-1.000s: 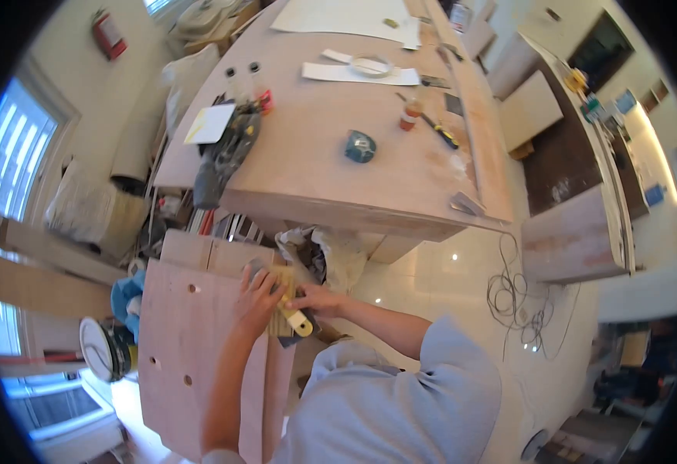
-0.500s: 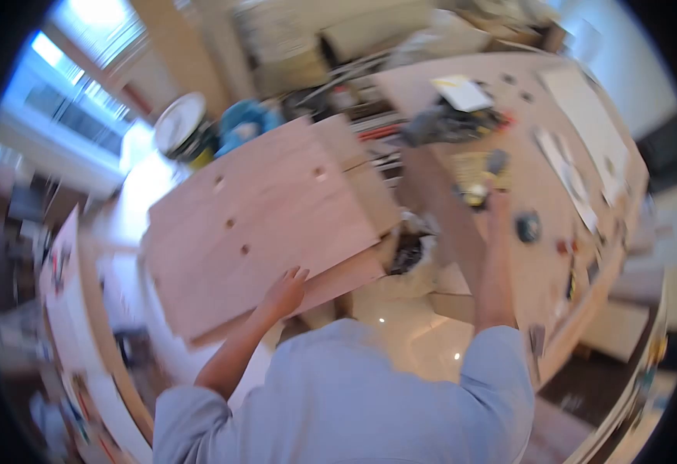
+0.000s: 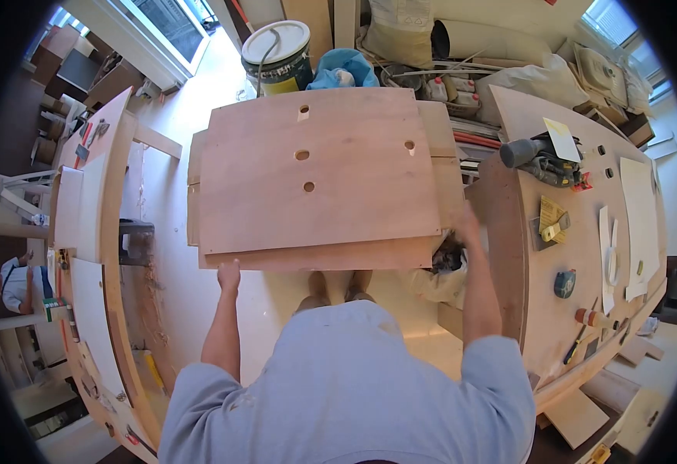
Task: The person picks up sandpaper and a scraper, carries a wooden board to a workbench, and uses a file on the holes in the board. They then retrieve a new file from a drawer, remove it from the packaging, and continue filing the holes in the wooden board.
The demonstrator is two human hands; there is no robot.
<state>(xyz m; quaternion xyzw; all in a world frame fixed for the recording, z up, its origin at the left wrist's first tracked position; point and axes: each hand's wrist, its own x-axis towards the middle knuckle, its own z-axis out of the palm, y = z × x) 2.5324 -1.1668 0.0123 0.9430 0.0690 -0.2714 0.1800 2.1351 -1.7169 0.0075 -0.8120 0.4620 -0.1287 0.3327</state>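
Observation:
A reddish plywood panel (image 3: 354, 209) with several round cut-outs lies on top of a stack in front of me. A second plywood panel (image 3: 338, 256) sticks out under its near edge, slightly askew. My left hand (image 3: 229, 274) is closed on the near left edge of that lower panel, thumb side up, its fingertips hidden. My right hand (image 3: 468, 228) is smeared by motion beside the stack's right side, close to the right-hand bench. Whether it touches or holds anything cannot be seen.
A wooden workbench (image 3: 524, 301) on the right bears a scraper (image 3: 556, 226), sandpaper (image 3: 552, 207), a power tool (image 3: 547, 164) and a tape measure (image 3: 564, 284). A lidded bucket (image 3: 277, 46) and blue bag (image 3: 344, 71) stand behind the stack. Another person (image 3: 20, 284) is far left.
My right hand has come left from over the right bench to the stack's side. My left hand has shifted from the top panel to the near left edge. My view has swung and sharpened.

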